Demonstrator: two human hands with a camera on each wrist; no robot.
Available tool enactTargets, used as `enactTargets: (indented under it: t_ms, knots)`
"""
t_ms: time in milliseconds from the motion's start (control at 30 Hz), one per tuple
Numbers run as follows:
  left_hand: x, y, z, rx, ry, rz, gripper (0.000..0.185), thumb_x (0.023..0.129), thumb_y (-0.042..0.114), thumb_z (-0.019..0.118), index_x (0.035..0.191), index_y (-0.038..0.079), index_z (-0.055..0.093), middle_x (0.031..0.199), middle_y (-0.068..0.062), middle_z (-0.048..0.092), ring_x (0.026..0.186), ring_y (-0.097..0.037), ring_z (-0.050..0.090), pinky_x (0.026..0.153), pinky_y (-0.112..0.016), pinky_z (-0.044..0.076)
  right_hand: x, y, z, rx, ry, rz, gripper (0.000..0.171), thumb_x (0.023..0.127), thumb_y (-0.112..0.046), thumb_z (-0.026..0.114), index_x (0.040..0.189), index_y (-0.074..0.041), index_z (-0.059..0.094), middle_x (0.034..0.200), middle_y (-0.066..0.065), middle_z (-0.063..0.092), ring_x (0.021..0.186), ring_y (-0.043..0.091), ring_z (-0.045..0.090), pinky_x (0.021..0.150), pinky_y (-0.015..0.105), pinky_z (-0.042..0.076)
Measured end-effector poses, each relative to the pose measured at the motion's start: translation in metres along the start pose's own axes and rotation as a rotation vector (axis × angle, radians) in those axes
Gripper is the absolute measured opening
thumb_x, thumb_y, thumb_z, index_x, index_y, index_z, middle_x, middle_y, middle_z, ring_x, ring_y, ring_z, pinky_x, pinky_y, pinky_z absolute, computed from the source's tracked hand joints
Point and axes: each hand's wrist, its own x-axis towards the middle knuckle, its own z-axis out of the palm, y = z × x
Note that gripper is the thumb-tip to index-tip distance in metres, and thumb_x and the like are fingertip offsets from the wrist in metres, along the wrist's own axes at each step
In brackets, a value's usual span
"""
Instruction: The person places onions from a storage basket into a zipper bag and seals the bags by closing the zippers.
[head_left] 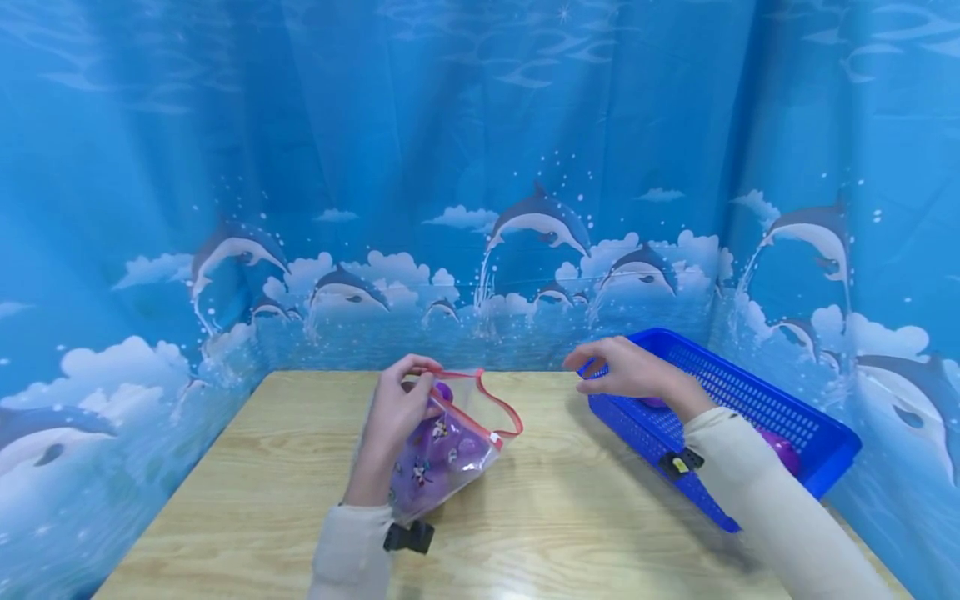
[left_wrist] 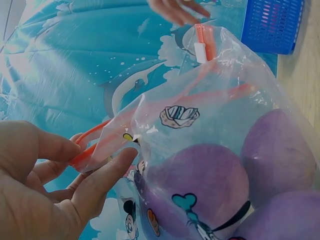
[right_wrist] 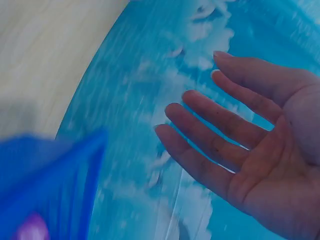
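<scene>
My left hand (head_left: 397,404) pinches the red-edged rim of a clear zip bag (head_left: 431,467) printed with cartoon figures. Several purple balls (left_wrist: 200,185) lie inside the bag, seen through its plastic in the left wrist view. The bag's mouth gapes, and a white slider (left_wrist: 200,52) sits at one end of the zip. Above the far left corner of a blue basket (head_left: 720,375) is my right hand (head_left: 622,368). Its fingers are spread and relaxed in the right wrist view, with nothing held. A purple ball (head_left: 782,450) shows in the basket, partly behind my sleeve.
Bag and basket stand on a light wooden table (head_left: 270,467), the basket at its right side. Behind the table hangs a blue curtain (head_left: 450,167) printed with dolphins. Black straps with small devices sit on both wrists.
</scene>
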Motion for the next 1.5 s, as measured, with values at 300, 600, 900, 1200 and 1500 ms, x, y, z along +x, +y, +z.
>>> enactTargets:
  t_ms: [300, 600, 900, 1200, 1500]
  knots:
    - [0.001, 0.001, -0.001, 0.009, 0.002, -0.005, 0.021, 0.104, 0.01, 0.053, 0.118, 0.012, 0.068, 0.121, -0.015, 0.058, 0.086, -0.021, 0.063, 0.072, -0.028, 0.065, -0.018, 0.052, -0.023, -0.084, 0.006, 0.106, 0.037, 0.095, -0.018, 0.074, 0.127, -0.003, 0.069, 0.127, 0.021, 0.071, 0.116, 0.042, 0.069, 0.094, 0.05, 0.063]
    - [0.0, -0.001, 0.0, 0.001, -0.007, 0.013, 0.022, 0.104, 0.009, 0.052, 0.12, 0.009, 0.068, 0.121, -0.015, 0.058, 0.084, -0.02, 0.063, 0.072, -0.028, 0.065, -0.026, 0.114, -0.025, -0.067, 0.04, 0.207, 0.04, 0.092, -0.015, 0.075, 0.125, 0.005, 0.066, 0.119, 0.03, 0.07, 0.113, 0.05, 0.065, 0.089, 0.052, 0.064]
    - [0.0, -0.001, 0.001, 0.012, -0.007, 0.011, 0.022, 0.104, 0.009, 0.052, 0.119, 0.01, 0.068, 0.122, -0.016, 0.058, 0.085, -0.02, 0.064, 0.072, -0.028, 0.065, -0.036, 0.168, -0.012, 0.026, 0.055, 0.378, 0.051, 0.097, -0.017, 0.069, 0.135, 0.013, 0.055, 0.131, 0.041, 0.058, 0.111, 0.051, 0.064, 0.082, 0.051, 0.065]
    - [0.0, -0.004, 0.0, 0.0, -0.003, 0.022, 0.022, 0.104, 0.008, 0.052, 0.118, 0.009, 0.068, 0.12, -0.017, 0.058, 0.087, -0.022, 0.064, 0.075, -0.03, 0.067, -0.037, 0.19, -0.002, 0.296, 0.035, 0.551, 0.058, 0.109, -0.022, 0.047, 0.151, 0.014, 0.03, 0.149, 0.048, 0.03, 0.132, 0.062, 0.045, 0.096, 0.064, 0.059]
    - [0.001, -0.003, -0.001, -0.013, -0.004, 0.02, 0.021, 0.104, 0.009, 0.052, 0.118, 0.009, 0.068, 0.12, -0.017, 0.059, 0.089, -0.023, 0.065, 0.076, -0.031, 0.067, -0.034, 0.198, 0.005, 0.378, -0.028, 0.581, 0.062, 0.113, -0.032, 0.036, 0.155, 0.011, 0.022, 0.151, 0.049, 0.021, 0.134, 0.067, 0.04, 0.096, 0.066, 0.058]
